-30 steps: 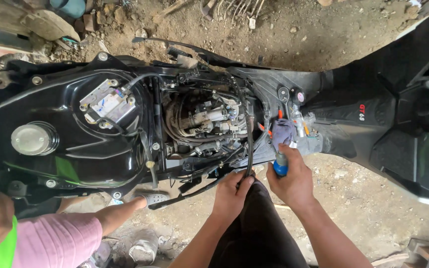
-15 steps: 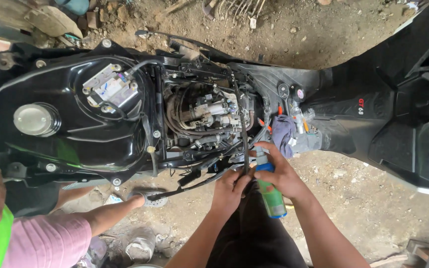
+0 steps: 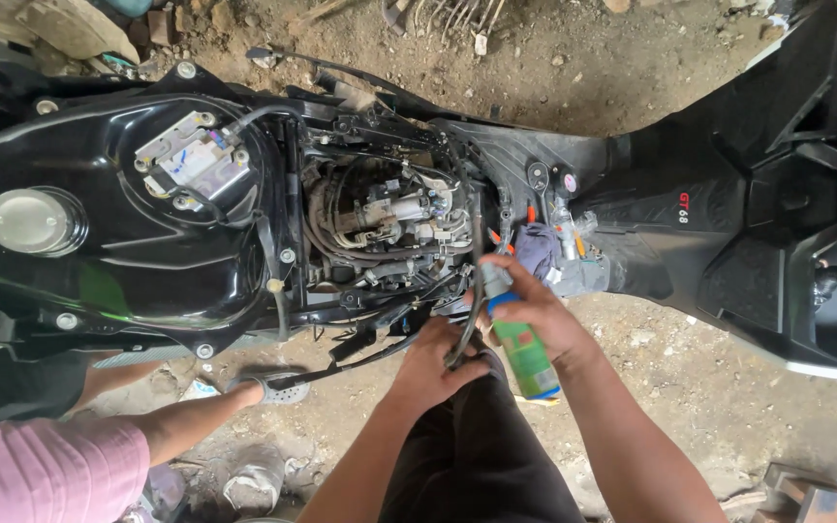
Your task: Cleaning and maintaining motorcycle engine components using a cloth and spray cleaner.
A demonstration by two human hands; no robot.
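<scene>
A black motorcycle point(image 3: 128, 252) lies across the view with its covers off, showing the engine bay point(image 3: 380, 223) full of hoses and wires. My right hand point(image 3: 535, 310) grips a green spray can point(image 3: 520, 349) with a blue band, its nozzle end pointed up at the engine bay's right edge. My left hand point(image 3: 438, 363) holds a black hose point(image 3: 472, 291) that runs up into the bay, just left of the can.
Wrenches, screwdrivers and a purple rag point(image 3: 540, 247) lie on the seat pan right of the engine. Another person in a pink sleeve point(image 3: 50, 470) crouches at lower left, one arm point(image 3: 196, 416) reaching under the frame. Dirt ground with debris lies above and below.
My right hand has lifted the spray can from the tools and brought it lower and left, beside the hose. My left hand has stayed on the hose. The view shifted slightly.
</scene>
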